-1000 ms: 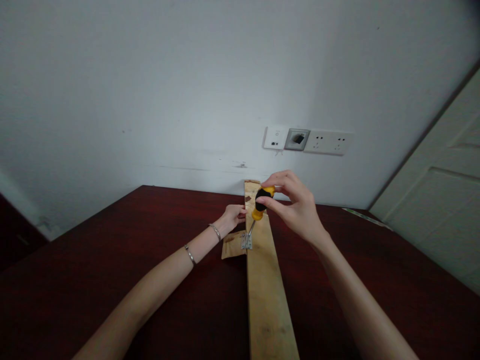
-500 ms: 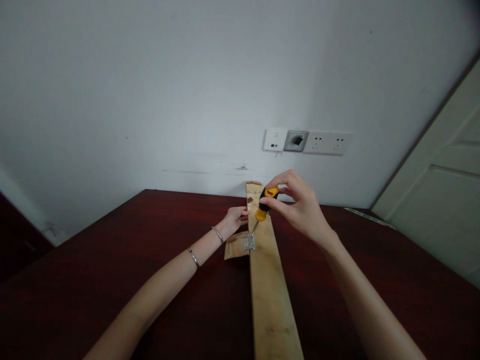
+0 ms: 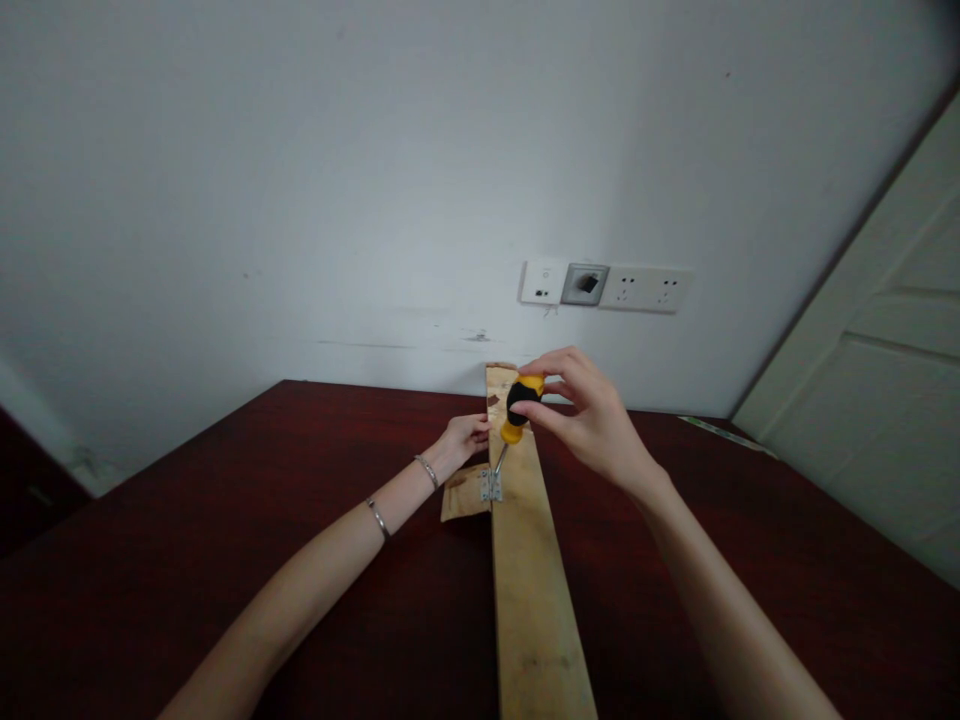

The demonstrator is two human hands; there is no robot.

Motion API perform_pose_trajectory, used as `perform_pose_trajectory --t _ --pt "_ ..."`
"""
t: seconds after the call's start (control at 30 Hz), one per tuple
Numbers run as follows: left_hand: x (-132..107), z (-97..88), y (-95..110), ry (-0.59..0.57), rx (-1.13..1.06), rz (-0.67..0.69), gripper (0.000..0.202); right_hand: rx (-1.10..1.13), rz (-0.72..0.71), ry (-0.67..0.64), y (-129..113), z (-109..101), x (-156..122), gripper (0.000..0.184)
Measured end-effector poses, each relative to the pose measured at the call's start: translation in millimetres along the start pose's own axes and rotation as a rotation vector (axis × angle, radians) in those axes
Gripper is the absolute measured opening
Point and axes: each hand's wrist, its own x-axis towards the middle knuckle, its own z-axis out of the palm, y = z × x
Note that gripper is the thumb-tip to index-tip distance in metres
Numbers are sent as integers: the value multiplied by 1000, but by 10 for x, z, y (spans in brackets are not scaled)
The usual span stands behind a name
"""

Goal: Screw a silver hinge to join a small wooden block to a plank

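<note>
My right hand (image 3: 586, 413) is closed around the yellow and black handle of a screwdriver (image 3: 523, 404), thumb and fingers on opposite sides. The shaft slants down to the left, its tip at a small metal hinge (image 3: 491, 486). That hinge spans the seam between a long wooden plank (image 3: 529, 570) and a short wooden piece (image 3: 465, 492) on its left. My left hand (image 3: 466, 438) grips the plank's left edge, just beyond the short piece; some of its fingertips are hidden by the wood. Any screw under the tip is too small to make out.
The plank lies on a dark red tabletop (image 3: 360, 640), its far end near the white wall (image 3: 375, 200). Wall sockets (image 3: 645, 289) and a black plug (image 3: 589, 284) are above the table. A flat patterned strip (image 3: 727, 436) lies at the back right, near a pale door (image 3: 900, 330).
The whole view has shifted slightly. My right hand has turned the screwdriver handle a little, with the tip still at the hinge. My left hand keeps its place on the plank.
</note>
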Motion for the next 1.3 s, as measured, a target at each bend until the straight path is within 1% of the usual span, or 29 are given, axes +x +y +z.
perform_pose_trajectory --t 0.07,0.17,0.23,0.3,0.4,0.5,0.57,0.63,0.7,0.77,0.87,0.93,0.97,1.1,1.13,1.17,1.3 --pt "-1 -10 3 -11 5 0 26 20 6 1 -25 1 -10 26" --pt "3 -17 0 -48 2 27 28 102 9 -44 -41 -13 -25 25" --pt "8 -20 -3 -52 4 44 27 134 8 -61 -25 -10 -27 25" --pt "14 -23 -6 -36 18 34 26 109 -8 -32 -1 14 -23 24" --pt "21 -22 -2 -41 37 14 27 12 -33 56 11 74 -15 17" --pt "12 -5 12 -52 32 23 27 -24 -22 84 -18 113 -26 20" --pt "1 13 22 -29 27 9 27 28 -12 32 -36 111 -41 23" --pt "-2 24 24 6 20 -6 25 119 -9 -50 -37 97 -50 26" --pt "15 16 10 16 17 -2 23 160 -14 -99 -23 89 -49 29" --pt "47 -9 -15 -10 24 16 22 106 -40 -71 -6 99 -39 27" --pt "83 -50 -46 -51 42 38 25 -19 -77 20 0 127 -28 21" --pt "77 -57 -46 -49 44 46 26 -38 -66 42 -7 133 -31 23" --pt "65 -52 -41 -39 42 44 25 -24 -54 26 -10 130 -36 25" --pt "3 -5 -6 -11 19 26 23 113 -28 -108 16 118 -61 36" --pt "-8 6 1 -9 14 26 22 125 -30 -113 33 126 -64 38" --pt "-16 13 6 -8 13 29 22 117 -33 -90 51 139 -66 39" --pt "-25 12 17 0 16 23 20 -13 -55 86 93 196 -60 34"
